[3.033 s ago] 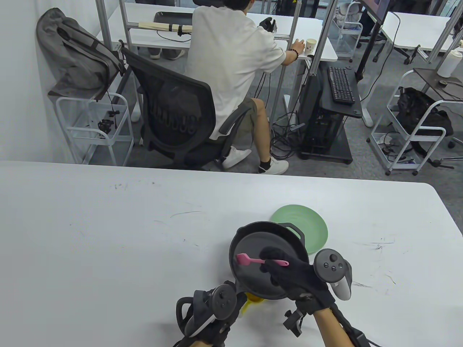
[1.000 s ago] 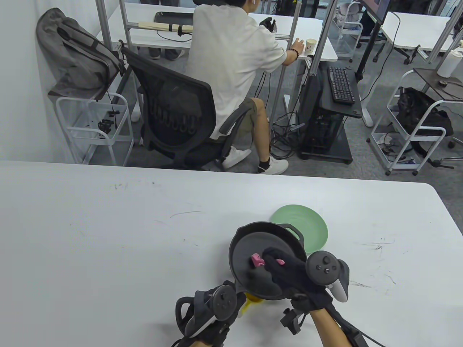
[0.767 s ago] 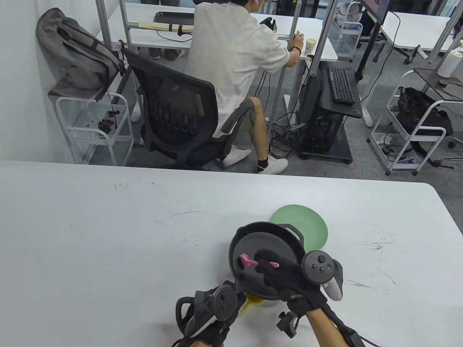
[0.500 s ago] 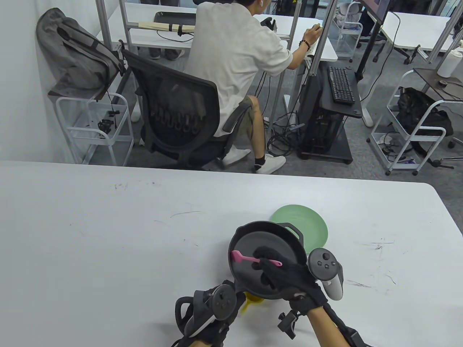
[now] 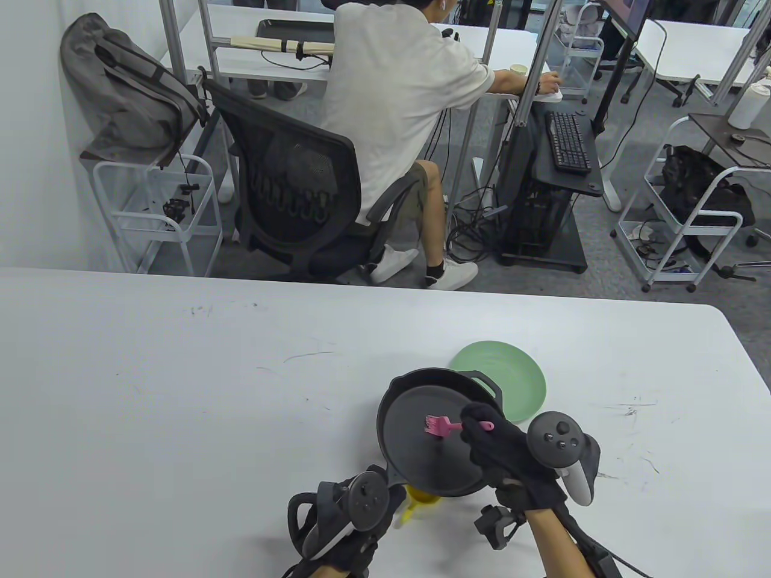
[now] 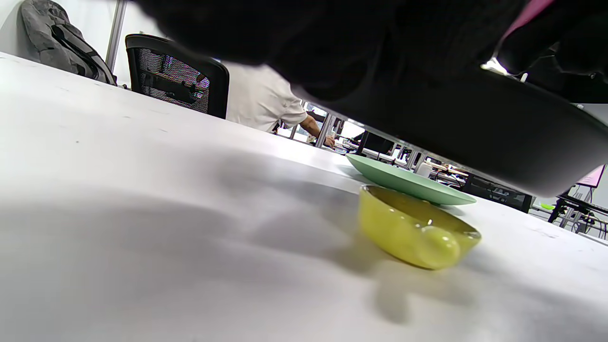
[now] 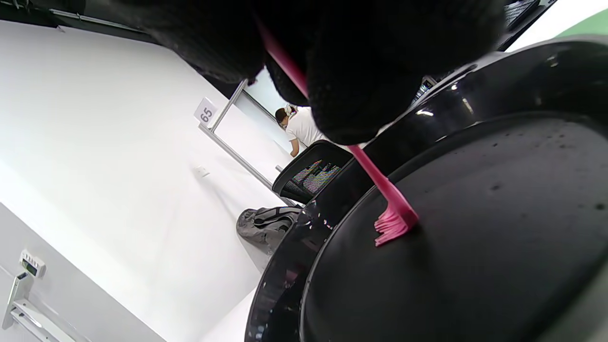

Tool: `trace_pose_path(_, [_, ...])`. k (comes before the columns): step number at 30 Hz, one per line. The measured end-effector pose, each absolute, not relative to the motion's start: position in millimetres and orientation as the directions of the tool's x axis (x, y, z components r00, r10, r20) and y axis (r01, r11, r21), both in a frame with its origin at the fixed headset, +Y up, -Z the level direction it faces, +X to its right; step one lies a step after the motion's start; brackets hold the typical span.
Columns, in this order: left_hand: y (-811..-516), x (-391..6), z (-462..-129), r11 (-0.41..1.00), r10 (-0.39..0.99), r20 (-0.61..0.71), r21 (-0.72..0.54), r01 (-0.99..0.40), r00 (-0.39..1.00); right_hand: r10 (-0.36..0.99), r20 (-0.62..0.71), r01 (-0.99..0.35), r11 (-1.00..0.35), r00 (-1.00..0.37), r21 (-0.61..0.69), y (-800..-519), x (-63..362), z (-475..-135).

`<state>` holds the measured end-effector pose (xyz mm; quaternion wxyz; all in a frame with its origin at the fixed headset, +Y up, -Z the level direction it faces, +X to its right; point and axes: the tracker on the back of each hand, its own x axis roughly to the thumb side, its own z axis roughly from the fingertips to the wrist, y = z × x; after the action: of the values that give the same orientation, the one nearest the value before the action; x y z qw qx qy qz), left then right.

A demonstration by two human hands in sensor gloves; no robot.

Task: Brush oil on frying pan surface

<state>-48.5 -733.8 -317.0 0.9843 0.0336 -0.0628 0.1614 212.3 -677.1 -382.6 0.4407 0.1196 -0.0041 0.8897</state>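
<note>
The table [image 5: 181, 391] carries one black frying pan [image 5: 421, 457], with one pink brush [image 5: 443, 426] touching its floor near the centre. One green plate [image 5: 518, 379] lies at the pan's 1 o'clock, and one yellow bowl [image 6: 413, 230] sits under its 6 o'clock edge. Two gloved hands count: one left hand [image 5: 343, 530] at 7 o'clock, one right hand [image 5: 506, 451] at 4 o'clock.

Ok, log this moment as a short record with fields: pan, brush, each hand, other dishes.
pan: black frying pan, lifted clear of the table
brush: pink silicone brush, bristles on the pan floor
right hand: right hand holds the brush handle
left hand: left hand at the pan's handle end; grip hidden
other dishes: yellow bowl under the pan; green plate behind it
</note>
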Motion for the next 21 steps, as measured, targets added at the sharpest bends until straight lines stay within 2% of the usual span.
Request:
trace_pose_path(13, [-733,-52,-318,0.949,0.303,0.123,0.057,-0.311,0.945,0.649,0.17,-0.663,-0.748,-0.741,-0.035,-671,230,-386])
trace_pose_path(18, [-732,-53,-318,0.944,0.317,0.116,0.056,-0.325,0.941,0.593,0.239,-0.629,-0.768,-0.769,-0.118,-646,229,-371])
trace_pose_path(21, [-732,-53,-318,0.941,0.323,0.117,0.062,-0.331,0.939,0.532,0.236,-0.57,-0.81,-0.813,-0.14,-644,224,-368])
